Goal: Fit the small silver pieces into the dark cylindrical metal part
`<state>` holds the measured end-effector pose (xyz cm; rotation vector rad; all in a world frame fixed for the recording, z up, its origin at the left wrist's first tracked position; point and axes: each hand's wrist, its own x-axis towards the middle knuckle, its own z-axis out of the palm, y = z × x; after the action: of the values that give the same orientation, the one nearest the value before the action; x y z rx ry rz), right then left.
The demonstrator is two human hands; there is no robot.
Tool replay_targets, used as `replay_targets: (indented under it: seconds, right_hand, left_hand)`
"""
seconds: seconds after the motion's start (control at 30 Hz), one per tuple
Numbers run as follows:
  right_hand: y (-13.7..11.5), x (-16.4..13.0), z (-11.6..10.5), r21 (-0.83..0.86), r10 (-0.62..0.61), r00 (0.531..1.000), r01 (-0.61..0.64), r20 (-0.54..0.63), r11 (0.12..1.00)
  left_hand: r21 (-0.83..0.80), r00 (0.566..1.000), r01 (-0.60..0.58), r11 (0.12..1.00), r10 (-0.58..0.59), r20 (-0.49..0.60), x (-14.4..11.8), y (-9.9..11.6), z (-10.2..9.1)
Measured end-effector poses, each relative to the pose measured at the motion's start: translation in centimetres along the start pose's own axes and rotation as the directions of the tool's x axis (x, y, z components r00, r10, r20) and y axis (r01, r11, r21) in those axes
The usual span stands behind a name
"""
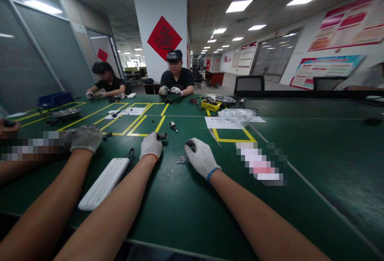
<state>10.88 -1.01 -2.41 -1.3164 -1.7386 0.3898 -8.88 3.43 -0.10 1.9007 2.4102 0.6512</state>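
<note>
- Your left hand [151, 145] is clamped on a small dark cylindrical part [162, 136], mid-assembly it seems.
- Your right hand [201, 158] rests loosely curled, empty, beside the small washers [181, 159] on the counter [186, 205]; picking one calls for a fine pinch.

Pixelated patch [259, 163] hides item near right hand [201, 158]; another patch [30, 147] at table's left edge; small rings [181, 159] too small to identify.
</note>
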Motion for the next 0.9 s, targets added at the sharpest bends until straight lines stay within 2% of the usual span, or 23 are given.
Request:
replay_targets:
  seconds: [0.17,0.57,0.67,0.8,0.9]
  right_hand:
    - [0.2,0.1,-0.1,0.038,0.031,0.999,-0.032,0.010,0.999]
    - [-0.3,0.0,-0.3,0.034,0.049,0.998,-0.050,0.029,0.998]
    - [-0.4,0.0,-0.4,0.025,0.052,0.998,-0.053,0.039,0.998]
    - [-0.5,0.0,-0.3,0.020,0.049,0.998,-0.050,0.039,0.999]
    - [-0.5,0.0,-0.2,0.018,0.047,0.998,-0.048,0.042,0.999]
  left_hand:
    - [0.024,0.999,-0.044,0.999,0.044,0.010,0.2,0.2,0.5]
    - [0.049,0.998,-0.056,0.997,0.054,0.040,1.9,0.5,0.8]
    - [0.064,0.998,-0.059,0.996,0.059,-0.006,1.8,0.6,0.6]
    - [0.132,0.973,-0.176,0.975,0.192,-0.124,1.0,1.0,0.3]
    - [0.155,0.952,-0.286,0.946,0.299,-0.067,0.6,1.4,0.2]
